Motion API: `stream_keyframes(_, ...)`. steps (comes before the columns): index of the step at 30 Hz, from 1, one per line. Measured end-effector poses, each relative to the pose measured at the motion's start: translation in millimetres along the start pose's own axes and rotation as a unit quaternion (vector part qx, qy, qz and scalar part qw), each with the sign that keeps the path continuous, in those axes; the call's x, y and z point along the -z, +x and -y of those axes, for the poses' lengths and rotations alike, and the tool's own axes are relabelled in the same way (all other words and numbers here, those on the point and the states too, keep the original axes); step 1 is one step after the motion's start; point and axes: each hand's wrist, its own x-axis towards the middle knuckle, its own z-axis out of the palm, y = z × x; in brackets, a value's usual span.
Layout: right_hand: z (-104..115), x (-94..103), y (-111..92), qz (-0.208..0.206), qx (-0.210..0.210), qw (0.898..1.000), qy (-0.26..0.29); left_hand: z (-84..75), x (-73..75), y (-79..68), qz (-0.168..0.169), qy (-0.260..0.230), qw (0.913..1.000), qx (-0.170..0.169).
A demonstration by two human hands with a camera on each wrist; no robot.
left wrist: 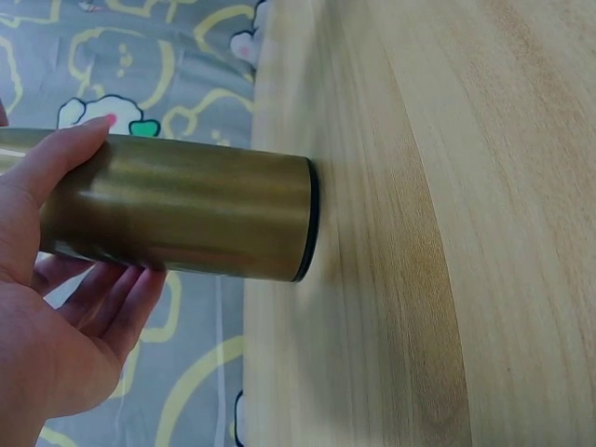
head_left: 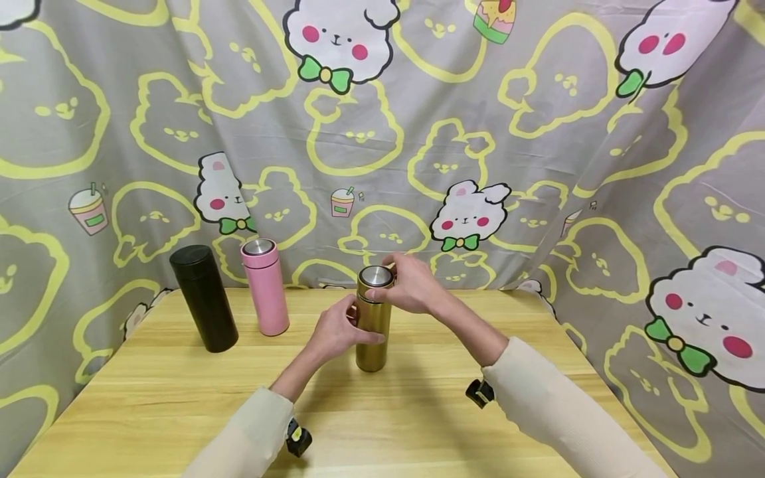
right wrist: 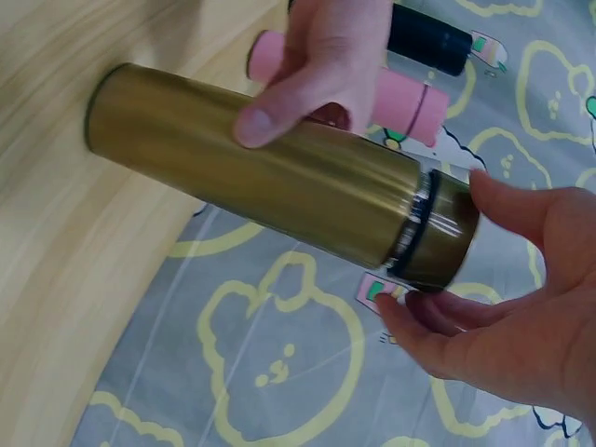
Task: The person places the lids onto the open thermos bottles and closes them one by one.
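Observation:
A gold thermos flask (head_left: 372, 355) stands upright at the middle of the wooden table. Round its body my left hand (head_left: 336, 330) is curled, the thumb lying across the front in the left wrist view. My right hand (head_left: 414, 285) grips the gold lid (right wrist: 453, 231) from above, thumb on one side and fingers on the other. Between lid and body, a dark ring and a narrow silvery band (right wrist: 410, 228) show in the right wrist view. The lid's round silver top (head_left: 376, 275) faces up.
To the left stand a black flask (head_left: 206, 302) and a pink flask (head_left: 267, 292) with a silver-topped lid, side by side. A grey curtain (head_left: 382, 153) with yellow and white cartoon animals hangs behind and along the sides of the table (head_left: 179, 398).

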Motion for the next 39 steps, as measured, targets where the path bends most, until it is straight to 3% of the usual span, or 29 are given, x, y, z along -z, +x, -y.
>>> stream_keyframes(5, 2.1, 13.3, 3.8, 0.064, -0.018, 0.998, 0.019, -0.4, 0.0, -0.1, 0.002, -0.005, 1.0000, 0.001)
stream_keyframes(10, 1.2, 17.5, 7.9, 0.091, 0.021, 0.995, 0.025, -0.5, 0.3, -0.5, 0.006, -0.005, 1.0000, 0.004)
stream_keyframes(13, 0.0, 16.4, 8.8, 0.087, 0.041, 0.995, 0.016, 0.5, -0.6, -0.5, 0.008, -0.002, 1.0000, 0.004)
stream_keyframes(18, -0.5, 13.2, 7.2, 0.060, 0.037, 0.997, 0.010, 1.6, -1.2, -0.3, 0.008, 0.002, 1.0000, 0.004)
stream_keyframes(25, -1.1, -1.9, 1.3, -0.027, -0.002, 0.999, 0.021, 1.7, -0.2, 0.0, 0.003, 0.002, 1.0000, 0.001)
stream_keyframes(30, -4.1, -11.5, -0.8, -0.074, -0.004, 0.997, 0.012, 1.6, -0.1, 0.1, 0.001, 0.004, 1.0000, -0.001)
stream_keyframes(34, -2.8, -10.7, -0.9, -0.066, -0.012, 0.998, 0.004, 1.8, -0.4, -0.1, 0.001, 0.008, 1.0000, -0.003)
stream_keyframes(39, 2.3, -1.9, 0.8, -0.015, -0.027, 0.999, 0.007, 1.8, 0.5, -0.2, 0.001, 0.005, 1.0000, -0.004)
